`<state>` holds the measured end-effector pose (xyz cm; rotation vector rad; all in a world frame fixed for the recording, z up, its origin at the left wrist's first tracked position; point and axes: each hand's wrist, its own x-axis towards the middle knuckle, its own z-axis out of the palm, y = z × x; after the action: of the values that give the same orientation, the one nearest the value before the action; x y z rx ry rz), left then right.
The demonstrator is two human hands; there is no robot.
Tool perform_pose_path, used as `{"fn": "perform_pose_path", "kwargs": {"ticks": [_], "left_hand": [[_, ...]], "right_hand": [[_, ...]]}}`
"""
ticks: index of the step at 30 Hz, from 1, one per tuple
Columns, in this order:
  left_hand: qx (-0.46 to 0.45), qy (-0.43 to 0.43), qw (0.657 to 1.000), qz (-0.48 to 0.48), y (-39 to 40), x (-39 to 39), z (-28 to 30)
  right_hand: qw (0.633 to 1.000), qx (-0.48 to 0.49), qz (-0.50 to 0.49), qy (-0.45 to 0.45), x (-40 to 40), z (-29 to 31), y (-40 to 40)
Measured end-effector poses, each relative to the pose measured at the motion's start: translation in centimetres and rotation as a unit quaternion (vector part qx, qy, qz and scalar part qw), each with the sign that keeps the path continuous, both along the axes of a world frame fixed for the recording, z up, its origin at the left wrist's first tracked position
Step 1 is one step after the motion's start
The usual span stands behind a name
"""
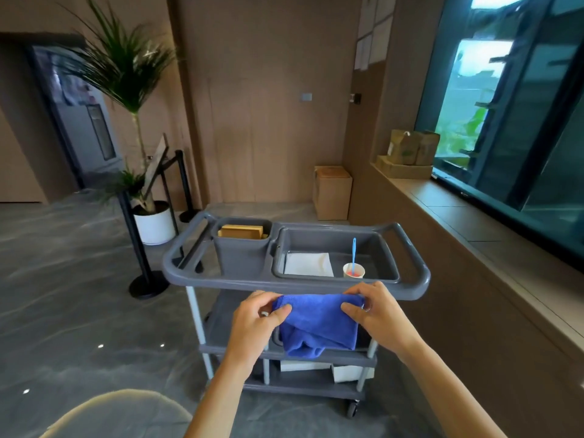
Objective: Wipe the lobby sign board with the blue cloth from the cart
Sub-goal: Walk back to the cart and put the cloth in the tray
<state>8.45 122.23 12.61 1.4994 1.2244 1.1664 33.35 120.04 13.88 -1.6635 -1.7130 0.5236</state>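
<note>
A blue cloth [317, 325] hangs in front of the grey cart [297, 284], held up by its two top corners. My left hand [256, 324] pinches the left corner and my right hand [376, 311] pinches the right corner. The cloth droops in folds over the cart's middle shelf. Farther off at the left, a tilted sign board [156, 164] stands on a black stand beside the potted plant; I see it edge-on.
The cart's top tray holds a white sheet [308, 264], a paper cup [354, 270] with a blue stick, and a bin with wooden pieces [241, 232]. Black barrier posts [139, 241] and a white plant pot [155, 224] stand left. A window ledge [474, 222] runs along the right.
</note>
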Motion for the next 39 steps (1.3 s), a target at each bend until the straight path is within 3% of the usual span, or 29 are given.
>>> {"fn": "perform_pose_path", "kwargs": {"ticks": [10, 18, 23, 39], "left_hand": [[-0.002, 0.012, 0.999, -0.045, 16.1, 1.6, -1.1], [-0.005, 0.013, 0.995, -0.099, 25.3, 4.0, -1.2], [-0.021, 0.004, 0.993, -0.113, 29.9, 6.5, -1.5], [-0.078, 0.009, 0.991, -0.105, 46.6, 22.5, -3.7]], "right_hand": [[0.996, -0.007, -0.049, 0.069, 0.9, -1.6, 13.1], [0.994, -0.003, -0.102, 0.036, 2.4, -1.4, 20.2], [0.992, -0.004, -0.114, 0.063, 4.4, -1.7, 24.1], [0.991, -0.018, -0.114, 0.066, 20.1, -4.4, 40.9]]}}
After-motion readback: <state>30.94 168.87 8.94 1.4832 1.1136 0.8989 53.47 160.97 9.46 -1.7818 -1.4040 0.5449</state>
